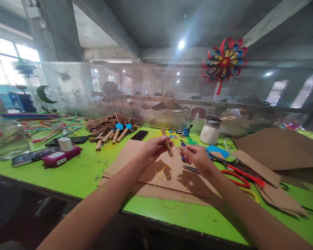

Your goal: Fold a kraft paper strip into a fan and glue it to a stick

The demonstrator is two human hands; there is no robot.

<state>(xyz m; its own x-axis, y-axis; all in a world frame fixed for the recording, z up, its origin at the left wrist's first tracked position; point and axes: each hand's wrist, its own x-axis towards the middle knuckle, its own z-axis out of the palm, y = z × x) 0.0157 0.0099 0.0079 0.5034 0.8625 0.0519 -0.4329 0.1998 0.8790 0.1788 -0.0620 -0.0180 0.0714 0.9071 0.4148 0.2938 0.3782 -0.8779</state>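
My left hand (pixel 155 149) is closed around a narrow strip of folded brown paper (pixel 168 143), which stands up tilted between its fingers. Thin yellow thread (pixel 163 172) hangs below it and lies in loops on a stack of brown paper sheets (pixel 146 173). To the right, my right hand (pixel 194 157) is pinched on a small tool with a dark tip and blue handle (pixel 183 143), apart from the strip; the fingers hide most of it. A pair of scissors (pixel 191 169) lies on the sheets under my right hand.
Rolled brown paper pieces with blue stars (pixel 119 126) lie at the back left beside a black phone (pixel 140 135). Phones and a purple box (pixel 61 157) sit left. A white jug (pixel 210 132), red-handled scissors (pixel 245 174) and brown paper (pixel 281 147) are right. A perforated screen (pixel 146 90) stands behind.
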